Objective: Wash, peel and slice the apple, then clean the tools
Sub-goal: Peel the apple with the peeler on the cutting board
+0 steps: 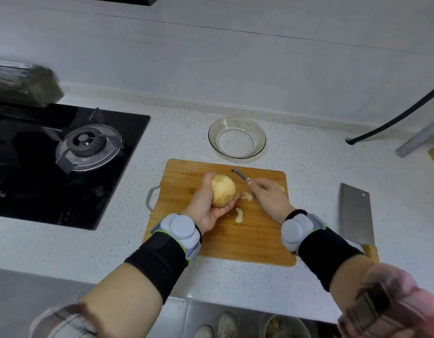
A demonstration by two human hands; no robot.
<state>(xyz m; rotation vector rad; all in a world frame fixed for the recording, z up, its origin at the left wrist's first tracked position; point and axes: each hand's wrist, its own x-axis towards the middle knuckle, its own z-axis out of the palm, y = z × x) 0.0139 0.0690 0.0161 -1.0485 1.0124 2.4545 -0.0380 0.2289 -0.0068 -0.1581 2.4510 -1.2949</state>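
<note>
Head view is showing me working at a speckled counter (308, 167), surveyed left to right. At far left a black gas hob (64, 167) is sitting idle. Next, a wooden cutting board (186, 174) is lying before me, and my left hand (206, 206) is cupping the apple (223, 190) just above it, fingers curled around its far side and the heel of the palm beneath. The apple is looking pale and almost wholly stripped of skin; I cannot tell whether any skin remains on the hidden side. Just beside it, my right hand (267, 193) is gripping the peeler (241, 175), whose blade end is pointing up and away, clear of the fruit. Peel scraps (239, 214) are lying on the board between my hands. Behind the board a glass bowl (236, 137) is standing apart. At right a cleaver (355, 211) is lying flat on the counter, well apart from the board.

Assessment: the bare flesh is likely wet and slick, firm but prone to bruising, and light. I am judging the safest hold to be a wrap-around grip at the two ends, stem and base, leaving the flank free for the blade.
</note>
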